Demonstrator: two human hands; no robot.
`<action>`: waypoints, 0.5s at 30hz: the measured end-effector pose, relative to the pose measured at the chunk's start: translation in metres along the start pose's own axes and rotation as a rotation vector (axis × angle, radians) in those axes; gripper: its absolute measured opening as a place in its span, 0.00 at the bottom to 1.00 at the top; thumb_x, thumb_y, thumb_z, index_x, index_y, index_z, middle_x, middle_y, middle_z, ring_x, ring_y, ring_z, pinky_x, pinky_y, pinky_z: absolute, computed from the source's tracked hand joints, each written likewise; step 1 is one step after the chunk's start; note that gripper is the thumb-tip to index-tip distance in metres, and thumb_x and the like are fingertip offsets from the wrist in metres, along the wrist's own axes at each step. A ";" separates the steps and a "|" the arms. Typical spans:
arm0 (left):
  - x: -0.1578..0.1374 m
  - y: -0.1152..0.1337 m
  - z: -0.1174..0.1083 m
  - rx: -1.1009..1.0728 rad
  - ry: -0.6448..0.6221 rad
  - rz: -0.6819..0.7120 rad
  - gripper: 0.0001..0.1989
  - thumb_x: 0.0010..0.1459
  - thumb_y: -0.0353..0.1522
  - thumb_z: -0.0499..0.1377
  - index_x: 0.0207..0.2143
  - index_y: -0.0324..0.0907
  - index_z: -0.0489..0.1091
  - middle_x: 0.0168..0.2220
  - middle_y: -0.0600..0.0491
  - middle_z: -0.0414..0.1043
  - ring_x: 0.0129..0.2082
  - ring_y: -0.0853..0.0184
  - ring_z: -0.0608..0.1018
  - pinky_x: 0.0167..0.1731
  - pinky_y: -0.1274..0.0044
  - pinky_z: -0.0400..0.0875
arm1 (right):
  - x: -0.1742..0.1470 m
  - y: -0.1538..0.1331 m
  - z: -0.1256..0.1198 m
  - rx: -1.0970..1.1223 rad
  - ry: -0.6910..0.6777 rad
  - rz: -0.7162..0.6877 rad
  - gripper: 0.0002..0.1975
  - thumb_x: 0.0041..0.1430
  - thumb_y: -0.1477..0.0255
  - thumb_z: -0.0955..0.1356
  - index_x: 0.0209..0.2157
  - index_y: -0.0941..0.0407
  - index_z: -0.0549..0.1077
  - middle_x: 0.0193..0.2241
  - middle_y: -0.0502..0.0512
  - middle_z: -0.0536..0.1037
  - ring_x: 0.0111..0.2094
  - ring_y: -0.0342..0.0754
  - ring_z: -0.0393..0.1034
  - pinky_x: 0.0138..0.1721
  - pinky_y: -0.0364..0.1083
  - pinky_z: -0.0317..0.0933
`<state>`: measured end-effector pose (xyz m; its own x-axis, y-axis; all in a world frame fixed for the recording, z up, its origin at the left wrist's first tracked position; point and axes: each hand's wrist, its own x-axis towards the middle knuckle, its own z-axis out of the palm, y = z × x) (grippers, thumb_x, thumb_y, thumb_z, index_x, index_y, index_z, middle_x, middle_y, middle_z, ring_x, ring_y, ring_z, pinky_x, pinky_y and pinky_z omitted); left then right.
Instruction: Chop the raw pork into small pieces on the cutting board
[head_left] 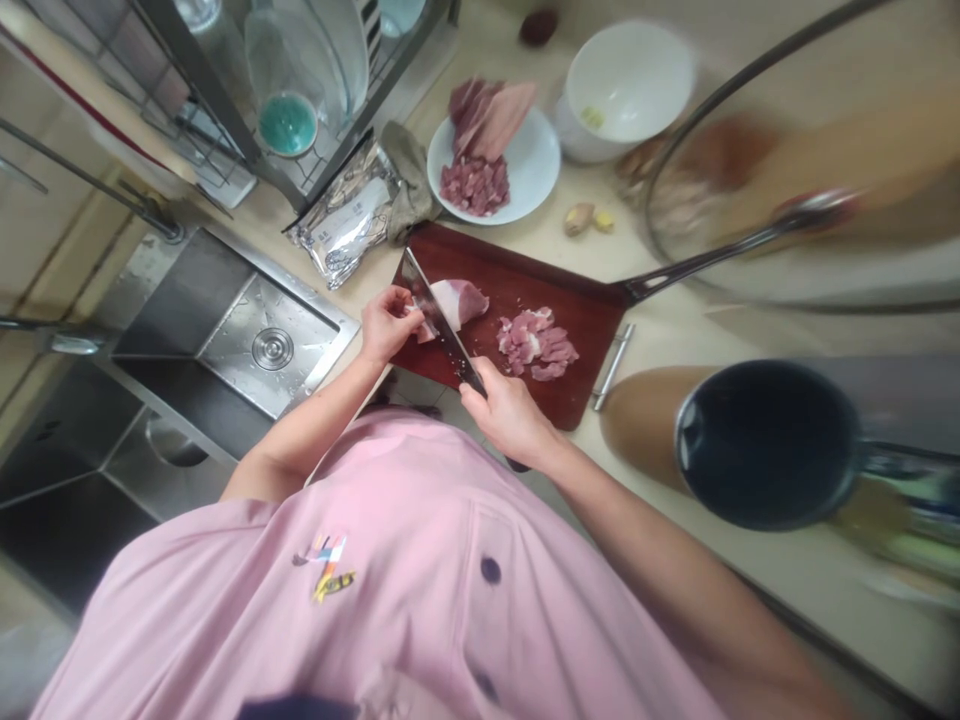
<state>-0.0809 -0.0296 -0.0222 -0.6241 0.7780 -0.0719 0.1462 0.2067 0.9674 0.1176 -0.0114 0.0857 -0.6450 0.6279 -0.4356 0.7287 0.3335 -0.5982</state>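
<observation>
My right hand (508,408) is wrapped round the handle of a kitchen knife (442,325), whose blade slants across a dark red cutting board (517,280). Left of the blade, my left hand (388,325) pinches a small pale pink piece of meat (421,328) between its fingers. A larger chunk of raw meat (466,300) with a whitish side lies just right of the blade. Farther right on the board is a pile of cut meat (538,343). Beyond the board, a white plate (538,165) holds a raw meat slab (491,115) and diced meat (475,186).
A steel sink (232,330) is at the left, with a dish rack (292,180) behind it. A silver packet (349,215) lies by the board. A white bowl (630,90), ginger pieces (589,219), a large glass lid (742,300) and a dark pot (769,445) stand to the right.
</observation>
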 end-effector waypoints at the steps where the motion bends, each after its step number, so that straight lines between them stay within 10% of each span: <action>1: 0.000 0.000 0.000 0.002 0.001 0.000 0.08 0.41 0.28 0.61 0.28 0.40 0.67 0.23 0.59 0.69 0.23 0.74 0.72 0.26 0.83 0.69 | 0.000 0.000 0.000 -0.006 -0.004 0.001 0.13 0.59 0.68 0.59 0.44 0.56 0.66 0.27 0.56 0.76 0.28 0.53 0.70 0.30 0.46 0.58; 15: 0.001 0.006 -0.001 -0.100 -0.052 -0.079 0.08 0.40 0.27 0.60 0.26 0.41 0.64 0.20 0.61 0.66 0.19 0.76 0.70 0.20 0.84 0.67 | 0.044 -0.022 0.009 0.156 0.031 0.047 0.15 0.59 0.69 0.59 0.46 0.55 0.66 0.26 0.55 0.76 0.28 0.51 0.71 0.32 0.47 0.63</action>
<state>-0.0813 -0.0285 -0.0166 -0.5900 0.7917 -0.1585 0.0192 0.2101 0.9775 0.0716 0.0025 0.0734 -0.6017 0.6623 -0.4465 0.7120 0.1914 -0.6756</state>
